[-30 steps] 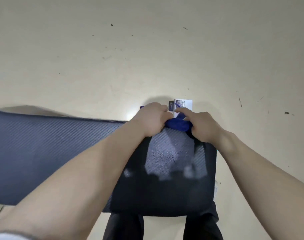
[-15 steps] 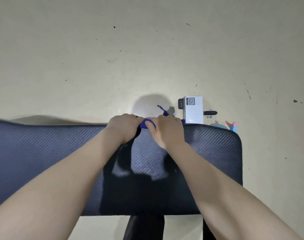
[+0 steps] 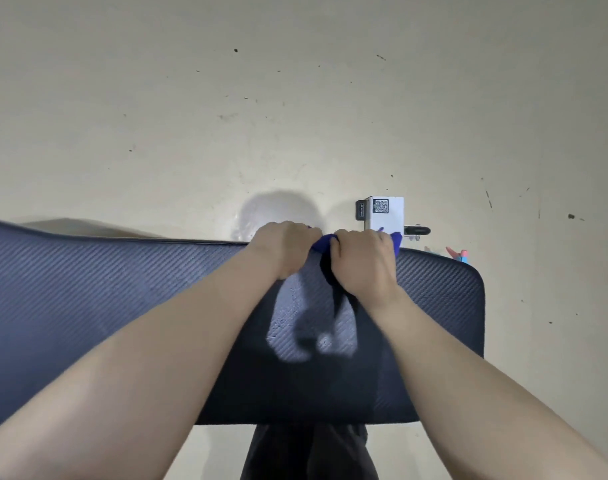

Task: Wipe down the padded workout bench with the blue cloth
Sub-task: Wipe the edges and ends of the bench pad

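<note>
Both of my hands are closed over one bunched blue cloth (image 3: 321,243), left hand (image 3: 283,249) beside right hand (image 3: 363,261), pressing it on the far edge of the dark padded bench (image 3: 122,289). Since a second ago they have slid left along that edge, away from the white box with a printed code (image 3: 387,216) on the floor beyond. I judge the wiping is underway, much padding left.

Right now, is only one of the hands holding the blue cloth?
No, both the left hand and the right hand grip the bunched blue cloth at the far edge of the bench.
</note>
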`<state>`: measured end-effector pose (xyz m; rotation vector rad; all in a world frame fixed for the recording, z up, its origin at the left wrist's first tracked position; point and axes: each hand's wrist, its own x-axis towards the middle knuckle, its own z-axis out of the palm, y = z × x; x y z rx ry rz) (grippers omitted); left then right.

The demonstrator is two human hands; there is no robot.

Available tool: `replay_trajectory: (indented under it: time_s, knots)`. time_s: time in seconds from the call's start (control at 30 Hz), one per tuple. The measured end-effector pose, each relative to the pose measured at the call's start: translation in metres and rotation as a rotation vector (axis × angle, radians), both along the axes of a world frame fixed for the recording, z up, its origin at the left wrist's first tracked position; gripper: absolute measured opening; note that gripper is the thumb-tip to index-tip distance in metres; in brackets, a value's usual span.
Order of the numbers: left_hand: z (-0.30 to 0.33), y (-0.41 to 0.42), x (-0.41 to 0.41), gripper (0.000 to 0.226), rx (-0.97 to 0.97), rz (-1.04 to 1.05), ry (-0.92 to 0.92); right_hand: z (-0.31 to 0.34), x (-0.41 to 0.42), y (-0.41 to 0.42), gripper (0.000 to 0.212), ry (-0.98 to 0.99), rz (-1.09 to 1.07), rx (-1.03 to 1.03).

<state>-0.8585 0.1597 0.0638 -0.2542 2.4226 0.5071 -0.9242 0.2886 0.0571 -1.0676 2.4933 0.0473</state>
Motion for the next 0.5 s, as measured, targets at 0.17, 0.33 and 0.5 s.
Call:
replay_trajectory:
  time_s: [0.17, 0.33, 0.5]
  knots:
    - [0.003, -0.054, 0.049, 0.034, -0.053, 0.122, -0.164, -0.012, 0.040, -0.053, 0.034, -0.099, 0.077, -0.165]
    - [0.009, -0.043, 0.043, 0.031, -0.006, 0.160, -0.117, -0.008, 0.026, -0.035, 0.034, -0.113, 0.151, -0.257]
    - [0.006, 0.003, 0.000, 0.028, 0.177, 0.198, -0.098, -0.004, -0.021, 0.009, 0.042, -0.139, 0.067, -0.064]
